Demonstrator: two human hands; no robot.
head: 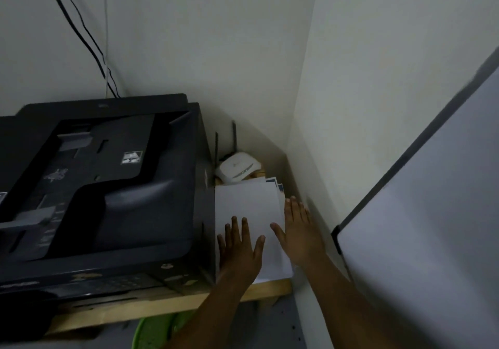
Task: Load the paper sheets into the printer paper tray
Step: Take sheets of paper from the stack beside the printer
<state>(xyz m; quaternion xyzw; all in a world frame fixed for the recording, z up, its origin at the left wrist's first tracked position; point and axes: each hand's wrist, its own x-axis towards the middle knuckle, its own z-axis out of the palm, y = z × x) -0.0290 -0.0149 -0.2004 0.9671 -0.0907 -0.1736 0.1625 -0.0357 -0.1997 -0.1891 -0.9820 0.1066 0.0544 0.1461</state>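
printer (102,186) cut off left, paper stack (247,208) part-hidden by hands

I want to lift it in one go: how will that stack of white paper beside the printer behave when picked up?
The paper stack looks loose, with edges fanned at its far right corner, so sheets may slide apart. Thin sheets will likely droop if gripped at one edge. Both the left hand and right hand lie open on it, which suits steadying it.
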